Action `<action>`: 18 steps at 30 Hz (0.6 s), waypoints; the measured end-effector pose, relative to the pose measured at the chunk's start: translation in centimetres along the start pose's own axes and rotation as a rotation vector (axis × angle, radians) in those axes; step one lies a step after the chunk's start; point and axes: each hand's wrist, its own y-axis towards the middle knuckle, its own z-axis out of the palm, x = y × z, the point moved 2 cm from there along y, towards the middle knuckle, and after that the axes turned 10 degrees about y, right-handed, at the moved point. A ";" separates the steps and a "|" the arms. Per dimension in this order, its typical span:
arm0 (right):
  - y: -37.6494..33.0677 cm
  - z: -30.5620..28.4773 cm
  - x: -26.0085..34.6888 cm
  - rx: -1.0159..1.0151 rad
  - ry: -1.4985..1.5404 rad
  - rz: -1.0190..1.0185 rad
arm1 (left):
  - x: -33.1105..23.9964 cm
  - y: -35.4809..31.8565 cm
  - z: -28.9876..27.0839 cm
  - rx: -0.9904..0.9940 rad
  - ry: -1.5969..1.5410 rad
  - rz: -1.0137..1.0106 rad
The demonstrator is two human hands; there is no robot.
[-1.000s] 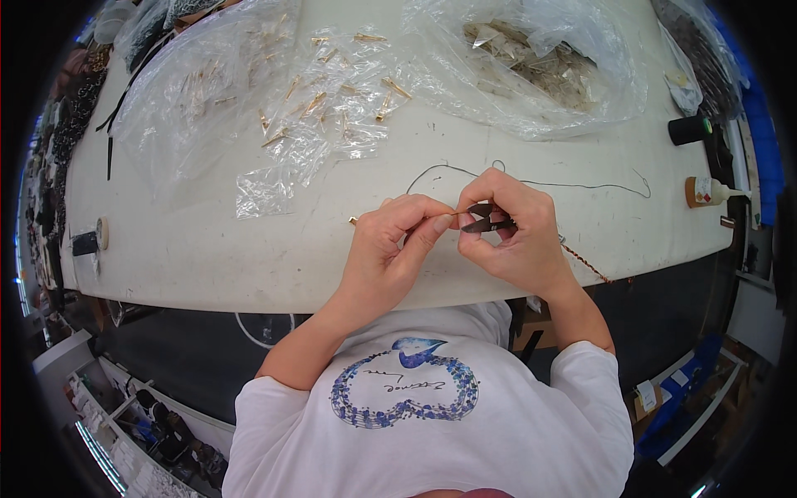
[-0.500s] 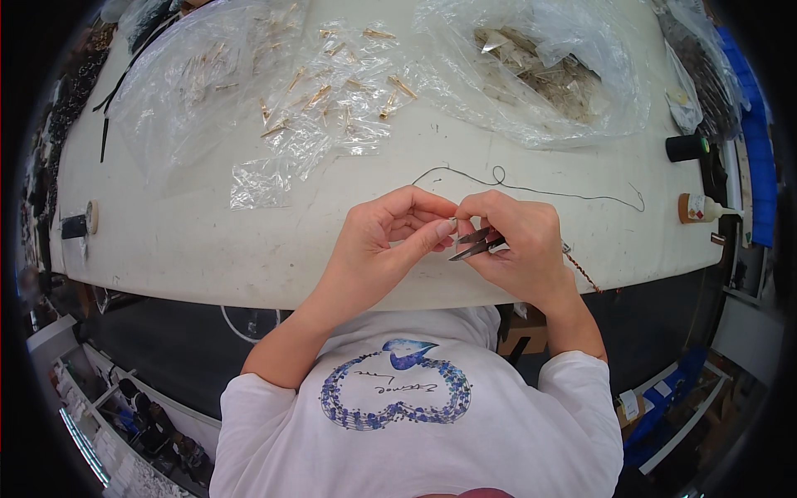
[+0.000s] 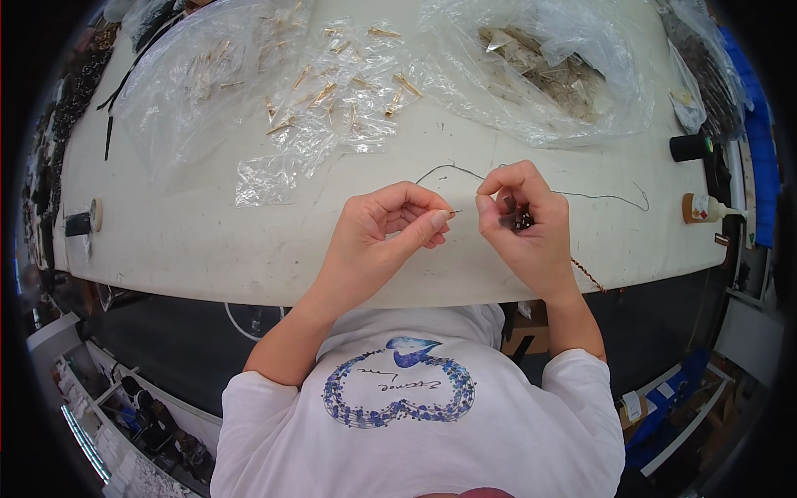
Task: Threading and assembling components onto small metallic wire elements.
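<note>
Thin dark cord, loosely curved

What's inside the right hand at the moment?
The right hand is curled around small dark pieces, with the thin dark cord trailing from its fingers. How many pieces, and what kind, is hidden by the fingers.

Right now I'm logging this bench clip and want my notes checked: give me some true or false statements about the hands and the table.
1. The left hand pinches a thin gold pin. True.
2. The right hand is empty. False: it holds small dark beads.
3. A dark thread lies on the table. True.
4. The glue bottle stands upright. False: it lies on its side at the right edge.
</note>
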 end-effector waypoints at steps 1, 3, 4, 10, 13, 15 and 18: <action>0.1 0.0 0.1 0.001 0.005 -0.003 | -0.1 0.0 0.0 -0.003 0.005 0.000; 0.1 -0.1 0.1 -0.044 0.052 0.131 | -0.3 0.0 0.0 -0.021 -0.093 -0.011; -0.1 -0.3 0.0 -0.045 0.055 0.129 | -0.4 0.0 -0.2 -0.022 -0.088 -0.011; -1.4 1.0 0.5 0.140 0.136 0.137 | -0.5 0.2 -0.6 -0.053 -0.167 -0.044; -1.7 1.3 -0.2 0.242 0.271 0.302 | -0.2 0.2 -0.3 -0.083 -0.061 0.037; -1.8 1.5 -0.3 0.254 0.292 0.312 | -0.1 0.2 -0.1 -0.121 0.001 0.142; -1.8 2.3 -0.4 0.237 0.341 0.288 | -0.1 0.2 0.1 -0.044 -0.081 0.110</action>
